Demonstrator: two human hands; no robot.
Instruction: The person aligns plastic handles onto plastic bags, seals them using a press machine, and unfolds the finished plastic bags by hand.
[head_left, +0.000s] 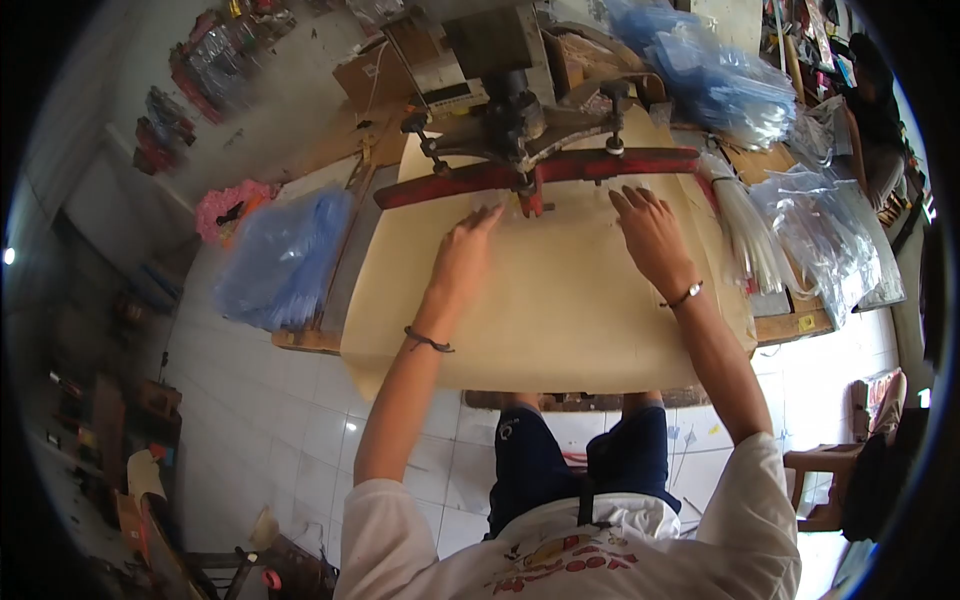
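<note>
A large tan sheet (560, 320) covers the work table, below a machine with a long red bar (440, 187) and a dark central column (515, 115). My left hand (470, 245) is over the sheet, left of the red bracket at the bar's middle, fingers reaching towards the bar. On the right, my right hand (650, 230) is just below the bar with its fingers bent and somewhat apart. Something clear and thin seems to lie between the hands near the bar, but its edges are too faint to make out. Whether either hand grips it cannot be seen.
Bluish plastic sheets (285, 260) are stacked at the left, beside a pink bundle (232, 208). More blue plastic (715, 75) lies at the back right. Clear plastic bags (820, 235) and a bundle of clear strips (745, 230) are on the right. A wooden stool (825, 480) stands lower right.
</note>
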